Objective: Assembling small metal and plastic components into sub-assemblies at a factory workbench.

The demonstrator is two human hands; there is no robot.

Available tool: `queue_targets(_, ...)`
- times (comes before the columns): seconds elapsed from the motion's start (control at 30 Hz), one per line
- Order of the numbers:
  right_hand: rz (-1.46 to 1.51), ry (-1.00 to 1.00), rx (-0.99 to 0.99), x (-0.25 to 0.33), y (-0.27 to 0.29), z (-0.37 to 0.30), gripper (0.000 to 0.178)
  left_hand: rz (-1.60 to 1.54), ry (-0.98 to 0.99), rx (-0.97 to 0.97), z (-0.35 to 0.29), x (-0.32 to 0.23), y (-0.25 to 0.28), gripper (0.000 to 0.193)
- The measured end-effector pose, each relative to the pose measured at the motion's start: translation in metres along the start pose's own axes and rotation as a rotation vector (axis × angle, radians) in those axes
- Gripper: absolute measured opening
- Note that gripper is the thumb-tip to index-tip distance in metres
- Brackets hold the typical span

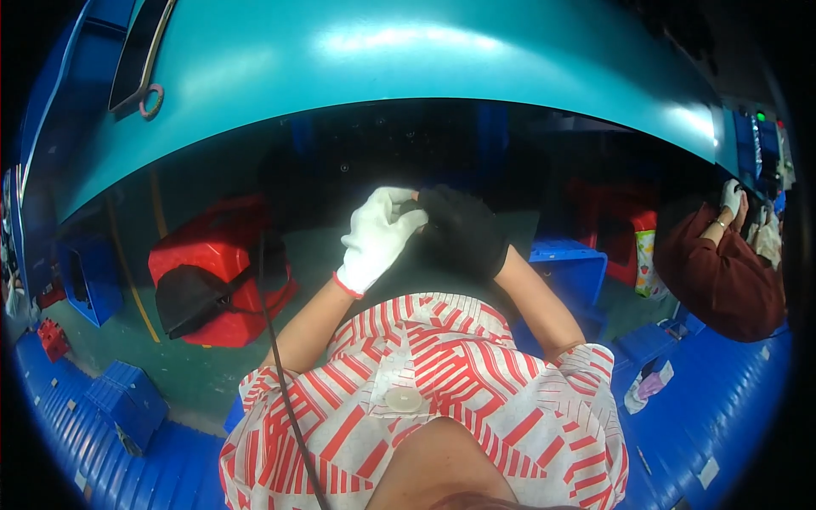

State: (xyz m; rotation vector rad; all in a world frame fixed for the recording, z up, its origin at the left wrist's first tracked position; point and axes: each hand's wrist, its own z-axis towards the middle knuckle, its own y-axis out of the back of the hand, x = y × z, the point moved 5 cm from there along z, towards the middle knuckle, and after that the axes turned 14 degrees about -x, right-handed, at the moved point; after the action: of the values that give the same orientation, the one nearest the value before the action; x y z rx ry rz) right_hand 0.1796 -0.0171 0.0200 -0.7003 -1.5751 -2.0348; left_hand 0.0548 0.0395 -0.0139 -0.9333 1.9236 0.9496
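My left hand [377, 237], in a white glove with a red cuff edge, is raised in front of my chest. Its thumb and fingers close around a small dark spot that I cannot identify. Against it, on the right, is my right hand [463, 231] in a black glove, bent inward so the fingertips of both hands meet. The black glove blends into the dark background, so its finger outlines are faint; the fingers look curled. Whatever lies between the hands is hidden or too small to name.
A teal table [408, 64] curves across ahead, with a dark flat-framed object [140, 55] and a pink ring [152, 101] at its left. Left stands a red stool [200, 242] with a black bag [191, 299]; right, a blue crate [569, 265] and another person [722, 276].
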Motion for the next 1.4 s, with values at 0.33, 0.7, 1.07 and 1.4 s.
queue_targets(0.33,0.230,-0.267,-0.019,-0.010,0.004,0.004,0.033,-0.480,0.223,0.208,0.008,0.011,-0.002,0.032)
queue_targets(0.7,0.260,-0.309,-0.074,-0.015,0.006,0.002,0.039,-0.700,0.323,0.109,0.007,0.019,-0.009,0.030)
queue_targets(1.07,-0.015,-0.025,-0.026,-0.010,-0.006,-0.007,0.038,-0.171,0.094,-0.004,0.004,0.015,-0.008,0.029)
queue_targets(1.4,0.141,-0.126,0.086,-0.016,-0.002,0.006,0.039,-0.634,0.253,0.178,0.010,0.017,-0.010,0.024)
